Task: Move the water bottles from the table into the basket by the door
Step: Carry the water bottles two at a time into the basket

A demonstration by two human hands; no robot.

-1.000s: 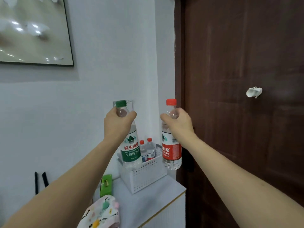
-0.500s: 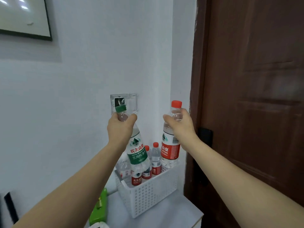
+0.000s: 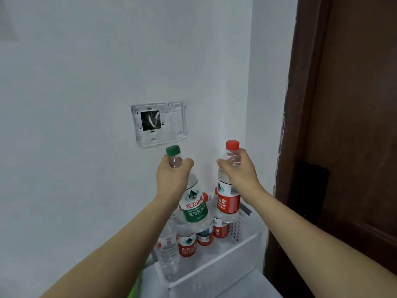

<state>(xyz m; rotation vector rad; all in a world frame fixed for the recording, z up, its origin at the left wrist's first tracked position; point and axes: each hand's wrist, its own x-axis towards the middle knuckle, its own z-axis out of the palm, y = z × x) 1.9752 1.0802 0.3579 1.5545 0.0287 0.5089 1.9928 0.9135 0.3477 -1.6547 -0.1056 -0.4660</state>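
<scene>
My left hand (image 3: 171,177) grips the neck of a green-capped, green-labelled water bottle (image 3: 194,208), tilted, its base low over the white perforated basket (image 3: 214,274). In my right hand (image 3: 238,171) a red-capped, red-labelled bottle (image 3: 228,203) hangs upright by its neck above the basket's right side. Inside the basket stand several smaller red-labelled bottles (image 3: 187,244), partly hidden behind the two held ones.
The basket sits on a white cabinet top (image 3: 247,287) in the corner beside a dark brown door (image 3: 354,125). An open wall box with wires (image 3: 159,123) is on the white wall above. Something green (image 3: 134,291) shows at the cabinet's left.
I have come closer to the basket and both bottles have lowered toward it. The green-labelled bottle now tilts more over the bottles inside.
</scene>
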